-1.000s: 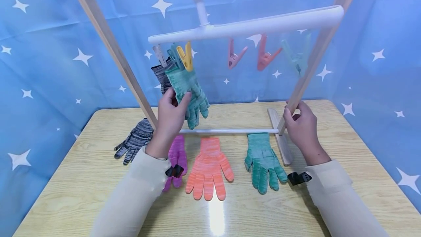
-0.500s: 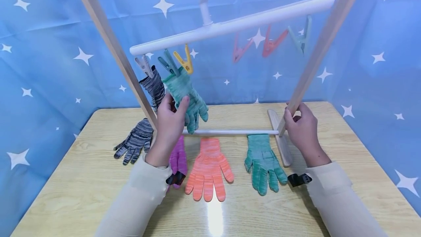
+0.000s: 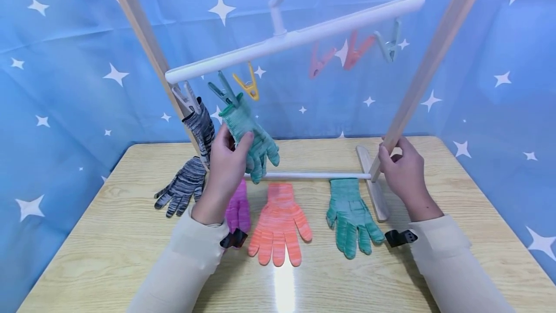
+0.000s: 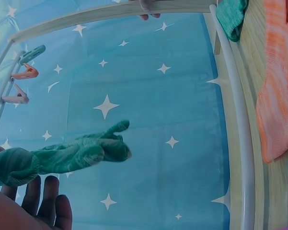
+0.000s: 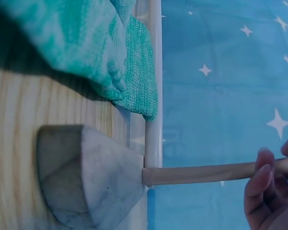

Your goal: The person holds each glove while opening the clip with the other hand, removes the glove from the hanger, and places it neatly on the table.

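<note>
My left hand [image 3: 227, 161] holds a green knit glove [image 3: 252, 132] between thumb and fingers. A teal clothespin [image 3: 225, 90] meets the glove's cuff, under a tilted white hanger [image 3: 295, 37]. Left of it, a grey clothespin [image 3: 187, 98] grips a hanging black-and-grey glove [image 3: 201, 127]. A yellow clothespin [image 3: 248, 82] hangs to the right with nothing in its jaws. In the left wrist view the green glove's fingers [image 4: 86, 153] dangle past my curled fingertips. With my right hand [image 3: 403, 170] I grip the rack's right wooden upright [image 3: 427, 66], low down near its foot [image 5: 100, 177].
On the table [image 3: 108, 255] lie a black-and-grey glove [image 3: 182, 187], a magenta glove [image 3: 239, 209] partly behind my left arm, an orange glove [image 3: 280, 226] and another green glove [image 3: 352, 216]. Pink, red and pale teal clothespins [image 3: 388, 42] hang at the hanger's right. A white bar [image 3: 312, 175] crosses low.
The hanger has swung and tilted, its left end lower and further left. The yellow clothespin, earlier overlapping the green glove's cuff, now hangs apart from it. My right hand keeps its grip.
</note>
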Motion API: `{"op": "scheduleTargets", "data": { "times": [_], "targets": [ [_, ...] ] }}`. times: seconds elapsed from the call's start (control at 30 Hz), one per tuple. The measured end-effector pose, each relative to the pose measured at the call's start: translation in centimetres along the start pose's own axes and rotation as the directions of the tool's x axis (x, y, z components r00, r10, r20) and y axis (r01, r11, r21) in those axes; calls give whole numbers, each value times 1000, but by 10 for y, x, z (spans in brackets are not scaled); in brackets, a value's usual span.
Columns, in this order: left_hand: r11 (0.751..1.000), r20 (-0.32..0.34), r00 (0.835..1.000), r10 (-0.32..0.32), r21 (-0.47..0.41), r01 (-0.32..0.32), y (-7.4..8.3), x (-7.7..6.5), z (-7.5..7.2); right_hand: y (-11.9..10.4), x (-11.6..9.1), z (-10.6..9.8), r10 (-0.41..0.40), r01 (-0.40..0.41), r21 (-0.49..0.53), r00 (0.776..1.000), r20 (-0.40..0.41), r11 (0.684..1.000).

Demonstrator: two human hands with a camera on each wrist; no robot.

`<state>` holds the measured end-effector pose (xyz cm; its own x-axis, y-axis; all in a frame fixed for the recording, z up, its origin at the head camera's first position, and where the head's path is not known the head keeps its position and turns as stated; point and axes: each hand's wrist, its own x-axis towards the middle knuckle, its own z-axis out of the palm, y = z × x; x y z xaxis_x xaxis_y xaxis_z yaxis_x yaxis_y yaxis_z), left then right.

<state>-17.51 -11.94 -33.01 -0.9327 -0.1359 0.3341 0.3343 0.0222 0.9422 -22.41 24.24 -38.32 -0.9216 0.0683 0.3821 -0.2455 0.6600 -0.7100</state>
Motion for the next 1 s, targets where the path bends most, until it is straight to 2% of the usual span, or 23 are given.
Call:
{"op": "scheduleTargets", "data": {
  "times": [0.23,0.33,0.4,0.47,0.57,0.67,0.73,0.87,1.0],
  "targets": [
    [1000,27,1000,16,9,-16,-1,1,3,1,-3,-5,25,-25,6,1000,18,1000],
    [1000,32,999,22,13,-22,-3,1,4,-1,-4,-6,25,-25,30,1000,-8,999],
    [1000,31,999,23,15,-24,-3,1,5,-3,-4,-6,16,-12,72,998,-66,997],
    [1000,29,999,24,17,-24,-3,1,6,-5,-3,-6,-3,23,126,988,-157,992],
    [1000,28,999,24,15,-25,-2,1,7,-10,-3,-7,-44,111,204,951,-308,973],
    [1000,29,999,23,16,-23,-2,1,7,-16,-5,-7,-73,179,239,917,-393,954],
    [1000,31,999,22,16,-22,-2,1,7,-23,-8,-7,-85,200,252,912,-402,947],
    [1000,33,999,18,17,-19,-2,0,6,-43,-16,-4,-108,219,282,926,-361,934],
    [1000,48,999,17,4,-17,-2,-3,7,-61,-25,2,-172,272,309,934,-314,912]
  ]
}}
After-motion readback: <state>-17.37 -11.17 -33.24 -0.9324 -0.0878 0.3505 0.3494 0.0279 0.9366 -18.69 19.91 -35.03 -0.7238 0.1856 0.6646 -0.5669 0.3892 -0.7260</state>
